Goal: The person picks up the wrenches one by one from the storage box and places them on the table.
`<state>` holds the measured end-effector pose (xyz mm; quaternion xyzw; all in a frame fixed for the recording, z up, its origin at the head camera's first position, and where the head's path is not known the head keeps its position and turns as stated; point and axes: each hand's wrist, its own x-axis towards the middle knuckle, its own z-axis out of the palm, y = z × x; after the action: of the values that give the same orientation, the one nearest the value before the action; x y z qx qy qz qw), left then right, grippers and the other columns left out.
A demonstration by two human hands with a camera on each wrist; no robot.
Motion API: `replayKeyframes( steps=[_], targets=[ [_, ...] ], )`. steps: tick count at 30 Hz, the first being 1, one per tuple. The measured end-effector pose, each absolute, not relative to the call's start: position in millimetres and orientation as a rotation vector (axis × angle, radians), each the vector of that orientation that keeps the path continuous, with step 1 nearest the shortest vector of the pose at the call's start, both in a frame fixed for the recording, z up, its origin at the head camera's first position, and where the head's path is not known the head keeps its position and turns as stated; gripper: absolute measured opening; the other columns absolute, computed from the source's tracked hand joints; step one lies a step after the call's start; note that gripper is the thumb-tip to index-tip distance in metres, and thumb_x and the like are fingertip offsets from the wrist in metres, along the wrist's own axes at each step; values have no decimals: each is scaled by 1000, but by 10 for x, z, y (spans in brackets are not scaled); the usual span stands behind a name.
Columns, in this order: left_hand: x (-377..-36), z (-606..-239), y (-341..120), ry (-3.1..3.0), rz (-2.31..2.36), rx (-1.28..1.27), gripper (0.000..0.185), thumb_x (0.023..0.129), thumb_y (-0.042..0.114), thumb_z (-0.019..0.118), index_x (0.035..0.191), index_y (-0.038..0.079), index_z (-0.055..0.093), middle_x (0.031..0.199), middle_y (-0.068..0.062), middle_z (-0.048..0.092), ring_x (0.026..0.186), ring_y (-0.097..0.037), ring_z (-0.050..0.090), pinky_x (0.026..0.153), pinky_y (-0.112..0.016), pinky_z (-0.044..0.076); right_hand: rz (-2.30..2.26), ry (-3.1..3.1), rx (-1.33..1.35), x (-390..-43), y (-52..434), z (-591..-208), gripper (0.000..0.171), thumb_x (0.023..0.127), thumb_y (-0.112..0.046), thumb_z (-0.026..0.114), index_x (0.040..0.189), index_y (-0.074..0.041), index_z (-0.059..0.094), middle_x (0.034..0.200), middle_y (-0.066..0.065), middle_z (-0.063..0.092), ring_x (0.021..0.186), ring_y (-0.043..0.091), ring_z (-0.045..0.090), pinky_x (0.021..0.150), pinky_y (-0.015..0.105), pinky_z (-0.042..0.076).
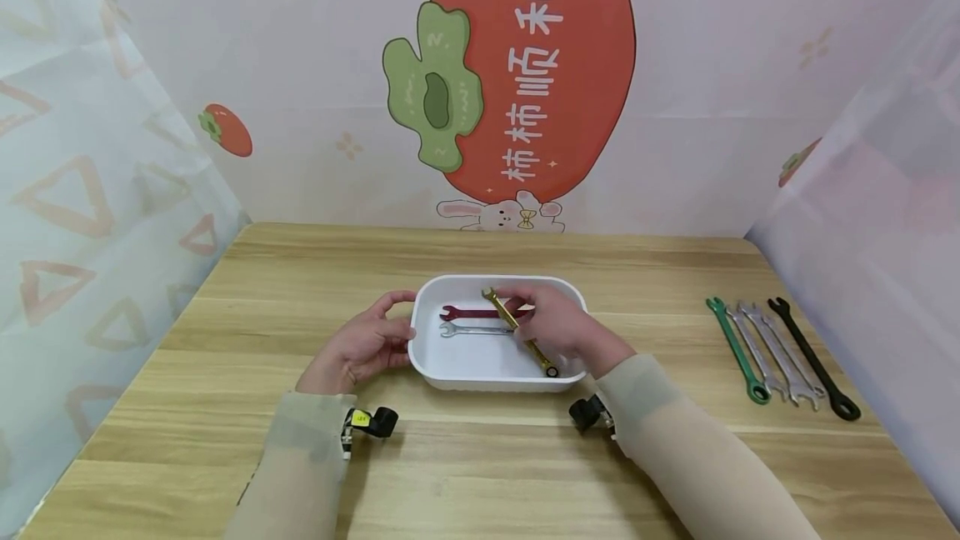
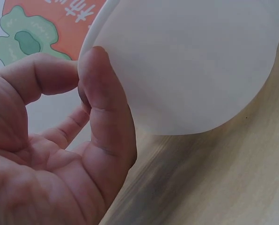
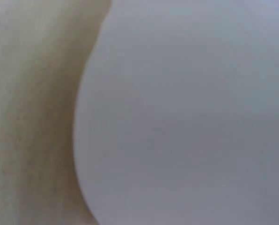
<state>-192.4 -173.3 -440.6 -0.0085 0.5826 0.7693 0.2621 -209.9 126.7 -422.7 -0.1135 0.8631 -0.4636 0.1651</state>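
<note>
A white plastic tub [image 1: 465, 363] stands on the table, with a dark red wrench [image 1: 472, 314] and a silver wrench [image 1: 468, 330] lying inside it. My left hand [image 1: 369, 342] pinches the tub's left rim; the left wrist view shows the thumb [image 2: 102, 93] and a finger meeting at that rim. Over the tub's right half, my right hand [image 1: 553, 322] holds a gold wrench [image 1: 534, 350] slantwise, its ring end toward me. That hand covers the right ends of the two lying wrenches. Only the tub's blurred outer wall [image 3: 186, 117] fills the right wrist view.
At the right of the wooden table [image 1: 480, 465] several wrenches lie side by side: a green wrench [image 1: 738, 352], silver wrenches [image 1: 780, 352] and a black wrench [image 1: 813, 357]. A printed backdrop [image 1: 330, 182] closes the table's back and sides.
</note>
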Motion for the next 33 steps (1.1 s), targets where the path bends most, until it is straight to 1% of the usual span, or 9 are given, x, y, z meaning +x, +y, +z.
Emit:
replayKeyframes(
  steps=[2, 6, 13, 16, 19, 24, 27, 29, 33],
  targets=[
    [-1925, -4403, -1731, 1578, 2082, -23, 64, 89, -10, 53, 145, 12, 33, 94, -18, 60, 71, -23, 58, 63, -33, 55, -1392, 2412, -274, -2109, 1287, -4194, 68, 81, 16, 69, 138, -19, 60, 115, 4, 60, 99, 27, 58, 78, 36, 55],
    [-1924, -4401, -1729, 1578, 2084, -14, 64, 88, -11, 53, 145, 12, 33, 97, -19, 60, 73, -23, 59, 64, -33, 55, -1534, 2284, -182, -2117, 1338, -4113, 69, 84, 14, 66, 142, -21, 55, 120, 9, 56, 102, 31, 57, 77, 39, 57],
    [-1926, -4405, -1737, 1585, 2082, -13, 66, 88, -10, 55, 145, 12, 32, 93, -17, 61, 71, -23, 59, 64, -33, 54, -1591, 2288, -153, -2131, 1434, -3968, 71, 89, 8, 65, 149, -25, 47, 123, 12, 54, 104, 33, 58, 81, 40, 57],
    [-1927, -4406, -1741, 1584, 2081, -17, 66, 88, -10, 55, 146, 11, 32, 95, -17, 61, 72, -23, 59, 64, -33, 54, -1628, 2303, -155, -2150, 1485, -3944, 71, 89, 8, 63, 150, -25, 45, 121, 14, 53, 101, 33, 59, 81, 40, 56],
    [-1927, -4408, -1744, 1585, 2079, -20, 66, 88, -10, 54, 146, 11, 31, 97, -17, 61, 72, -23, 59, 64, -33, 55, -1666, 2297, -179, -2159, 1541, -3921, 72, 89, 10, 62, 151, -22, 43, 119, 17, 50, 99, 35, 59, 81, 42, 57],
    [-1925, -4405, -1747, 1572, 2083, -29, 67, 89, -11, 54, 147, 11, 31, 97, -17, 61, 72, -23, 59, 63, -33, 55, -1707, 2260, -233, -2162, 1673, -3858, 72, 89, 9, 62, 152, -19, 40, 122, 23, 47, 100, 45, 58, 78, 45, 57],
    [-1921, -4399, -1749, 1567, 2085, -30, 66, 89, -11, 53, 147, 12, 32, 99, -18, 61, 72, -23, 59, 63, -33, 55, -1740, 2223, -236, -2167, 1788, -3814, 72, 90, 7, 62, 152, -21, 39, 126, 25, 46, 102, 48, 57, 77, 47, 57],
    [-1916, -4392, -1746, 1568, 2084, -37, 66, 89, -11, 53, 146, 13, 33, 100, -19, 61, 72, -23, 59, 63, -33, 55, -1767, 2200, -236, -2173, 1885, -3782, 73, 90, 7, 62, 153, -20, 37, 126, 25, 45, 98, 45, 58, 76, 49, 57],
    [-1906, -4382, -1736, 1573, 2075, -46, 65, 89, -11, 53, 145, 14, 34, 103, -20, 60, 72, -23, 59, 63, -33, 55, -1860, 2136, -211, -2195, 2094, -3732, 72, 91, 9, 61, 153, -18, 37, 122, 20, 46, 89, 30, 60, 74, 49, 58]
  ],
)
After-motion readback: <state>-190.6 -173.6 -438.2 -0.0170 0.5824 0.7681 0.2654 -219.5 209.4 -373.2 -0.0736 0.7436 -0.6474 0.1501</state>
